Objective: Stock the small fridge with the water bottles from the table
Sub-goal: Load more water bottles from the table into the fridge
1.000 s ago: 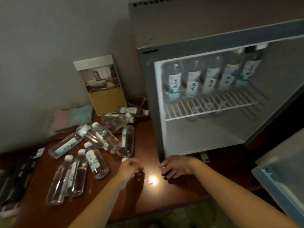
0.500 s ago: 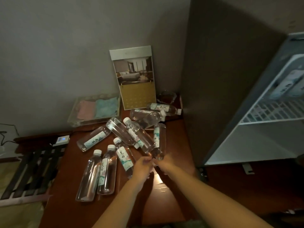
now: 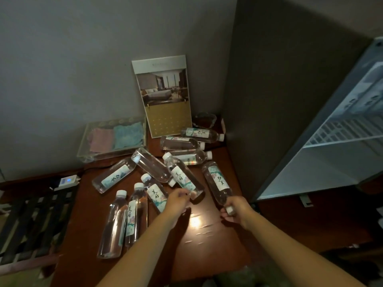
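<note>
Step in hand, as I judge it: lift one bottle per hand off the surface (image 3: 207, 235) and take both to the fridge (image 3: 331, 168), which stands open at right.

Right hand (image 3: 236, 209): fingers clamped round the neck of the right-most bottle (image 3: 217, 183), with the white cap (image 3: 229, 210) showing between them. The bottle lies flat with its base pointing away from me, near the fridge's side wall.

Left hand (image 3: 177, 201): fingers curled at the base of the neighbouring bottle (image 3: 182, 177). I cannot tell whether they have closed on it or on the one under my palm.

Technique notes:
- A neck grip will let a full bottle swing, so I should slide the hold down onto the body before carrying.
- The neighbouring bottle lies across others in the pile (image 3: 151, 164). Lift it straight up, or the round ones will roll.
- Stand each bottle upright on the wire shelf (image 3: 342, 133), with its base across several wires.

Materials:
- Bottles are clear, smooth cylinders, probably thin plastic that will dent under a hard squeeze. Each has a teal-printed label with dark script and a white cap.
- The surface is glossy reddish-brown wood, scuffed, with a bright glare spot between my hands. It looks slick enough for bottles to slide.
- The fridge is matt grey outside and white inside, and the shelf is white wire.
</note>
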{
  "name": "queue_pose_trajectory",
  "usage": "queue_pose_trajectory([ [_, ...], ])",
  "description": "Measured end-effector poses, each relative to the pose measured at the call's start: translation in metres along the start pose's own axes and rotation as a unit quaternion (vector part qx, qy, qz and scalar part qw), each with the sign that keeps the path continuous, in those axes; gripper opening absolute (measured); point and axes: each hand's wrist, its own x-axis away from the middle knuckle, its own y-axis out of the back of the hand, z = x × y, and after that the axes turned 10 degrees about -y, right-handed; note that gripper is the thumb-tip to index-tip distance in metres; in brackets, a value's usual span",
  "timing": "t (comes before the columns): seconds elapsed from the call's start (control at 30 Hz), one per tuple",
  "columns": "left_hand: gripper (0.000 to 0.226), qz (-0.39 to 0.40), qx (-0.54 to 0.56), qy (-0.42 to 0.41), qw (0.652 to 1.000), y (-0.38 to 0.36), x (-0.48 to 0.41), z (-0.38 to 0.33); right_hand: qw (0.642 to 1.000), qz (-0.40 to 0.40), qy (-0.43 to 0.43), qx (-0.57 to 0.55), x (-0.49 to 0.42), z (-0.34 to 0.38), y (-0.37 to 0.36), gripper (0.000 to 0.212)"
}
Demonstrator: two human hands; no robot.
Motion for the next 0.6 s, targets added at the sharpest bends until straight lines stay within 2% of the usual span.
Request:
queue_pose_trajectory([
  [0.2,0.019,-0.001,-0.02,0.009,1.0,-0.015,-0.003,-0.002,0.999,0.012,-0.023,0.023,0.017,-0.006,0.017,0.01],
  [0.3,0.012,0.014,-0.039,0.01,0.999,-0.015,0.003,-0.007,0.999,0.018,-0.028,0.0,0.02,-0.009,0.022,0.027],
  [0.4,0.021,0.046,-0.074,0.007,0.996,-0.017,0.009,-0.011,0.999,0.025,-0.039,-0.015,0.019,-0.012,0.033,0.036],
  [0.53,0.024,0.032,-0.082,0.015,0.996,-0.028,0.014,-0.016,0.998,0.053,-0.035,0.0,0.026,-0.019,0.054,0.019],
  [0.6,0.028,0.028,-0.07,0.027,0.997,-0.038,0.017,-0.019,0.997,0.06,-0.023,0.039,0.031,-0.02,0.067,0.02],
])
